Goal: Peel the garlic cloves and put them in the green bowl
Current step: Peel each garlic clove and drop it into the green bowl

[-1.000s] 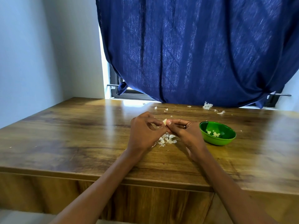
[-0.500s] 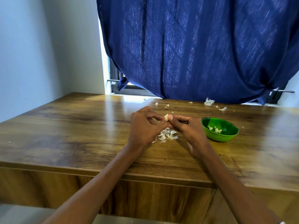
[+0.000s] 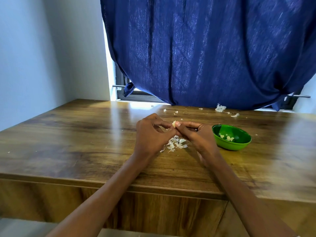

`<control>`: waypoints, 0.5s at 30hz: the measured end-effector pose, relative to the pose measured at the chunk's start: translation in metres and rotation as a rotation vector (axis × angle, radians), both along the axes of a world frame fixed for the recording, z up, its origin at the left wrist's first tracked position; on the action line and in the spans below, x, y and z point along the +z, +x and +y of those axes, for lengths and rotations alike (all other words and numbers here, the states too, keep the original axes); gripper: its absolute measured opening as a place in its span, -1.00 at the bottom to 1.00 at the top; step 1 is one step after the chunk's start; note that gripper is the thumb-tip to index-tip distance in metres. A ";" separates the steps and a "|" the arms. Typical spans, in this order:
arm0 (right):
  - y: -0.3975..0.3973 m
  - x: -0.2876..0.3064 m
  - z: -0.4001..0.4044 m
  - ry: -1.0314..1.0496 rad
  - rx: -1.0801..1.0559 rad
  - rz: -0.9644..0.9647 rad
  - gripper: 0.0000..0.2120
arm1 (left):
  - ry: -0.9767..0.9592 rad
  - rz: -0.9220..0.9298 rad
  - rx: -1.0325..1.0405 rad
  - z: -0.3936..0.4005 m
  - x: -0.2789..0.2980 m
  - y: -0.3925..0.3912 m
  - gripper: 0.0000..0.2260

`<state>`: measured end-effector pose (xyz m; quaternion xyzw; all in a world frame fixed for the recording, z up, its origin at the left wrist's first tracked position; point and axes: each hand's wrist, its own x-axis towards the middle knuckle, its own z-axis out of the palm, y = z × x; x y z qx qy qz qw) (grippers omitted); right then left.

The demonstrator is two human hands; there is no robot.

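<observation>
Two bare hands meet above a wooden table [image 3: 68, 142]. The left hand [image 3: 150, 134] and right hand [image 3: 196, 135] both pinch one garlic clove [image 3: 173, 124] between curled fingertips. Directly below lies one pile of papery skins [image 3: 176, 143]. Just right of the right hand sits one green bowl [image 3: 239, 145] holding a few peeled cloves [image 3: 228, 137]. More scraps [image 3: 220, 108] dot the table's far edge, under a blue curtain [image 3: 205, 52] covering the window.

Wooden table [image 3: 71, 137] beside pale wall [image 3: 34, 57]. Dark blue curtain [image 3: 205, 52] hanging over window [image 3: 136, 94] behind. Metal rod [image 3: 301, 96] at far right.
</observation>
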<state>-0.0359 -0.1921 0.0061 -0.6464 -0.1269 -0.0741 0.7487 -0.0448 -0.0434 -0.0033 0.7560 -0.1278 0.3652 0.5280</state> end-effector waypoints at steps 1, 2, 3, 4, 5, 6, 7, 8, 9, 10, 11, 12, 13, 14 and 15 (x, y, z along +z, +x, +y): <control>0.000 0.000 0.000 0.002 0.003 -0.006 -0.90 | -0.018 0.017 -0.002 0.000 0.001 -0.001 -0.83; 0.000 0.000 0.000 0.003 0.005 -0.007 -0.89 | -0.036 0.034 -0.014 0.000 0.001 -0.001 -0.80; 0.000 0.000 0.000 0.003 0.006 -0.007 -0.88 | -0.056 0.051 -0.035 0.001 0.002 -0.002 -0.78; 0.000 0.000 -0.001 0.002 0.007 -0.006 -0.86 | -0.079 0.070 -0.056 0.001 0.002 -0.002 -0.76; 0.000 -0.001 -0.002 -0.002 0.008 -0.007 -0.85 | -0.100 0.085 -0.072 0.001 0.002 -0.002 -0.76; 0.001 -0.001 -0.002 -0.010 0.008 -0.008 -0.84 | -0.113 0.093 -0.079 0.001 0.002 -0.002 -0.76; 0.001 -0.001 -0.002 -0.018 0.008 -0.010 -0.84 | -0.118 0.095 -0.081 0.002 0.002 -0.001 -0.77; 0.001 -0.001 -0.002 -0.022 0.008 -0.009 -0.84 | -0.117 0.096 -0.080 0.002 0.002 -0.001 -0.77; 0.001 -0.001 -0.003 -0.023 0.007 -0.004 -0.84 | -0.113 0.098 -0.077 0.002 0.002 -0.001 -0.77; 0.001 -0.001 -0.003 -0.024 0.006 0.000 -0.84 | -0.108 0.098 -0.072 0.002 0.002 -0.001 -0.78; 0.001 -0.001 -0.003 -0.026 0.005 0.003 -0.85 | -0.101 0.098 -0.070 0.002 0.002 -0.001 -0.79; 0.001 -0.001 -0.003 -0.030 0.005 0.005 -0.85 | -0.097 0.098 -0.067 0.002 0.002 -0.001 -0.80; 0.001 -0.001 -0.003 -0.031 0.004 0.007 -0.86 | -0.094 0.097 -0.065 0.002 0.002 0.000 -0.81; 0.002 -0.001 -0.003 -0.032 0.004 0.008 -0.87 | -0.092 0.095 -0.062 0.002 0.001 0.000 -0.83; 0.002 -0.001 -0.003 -0.032 0.003 0.010 -0.87 | -0.087 0.090 -0.058 0.002 0.001 0.001 -0.85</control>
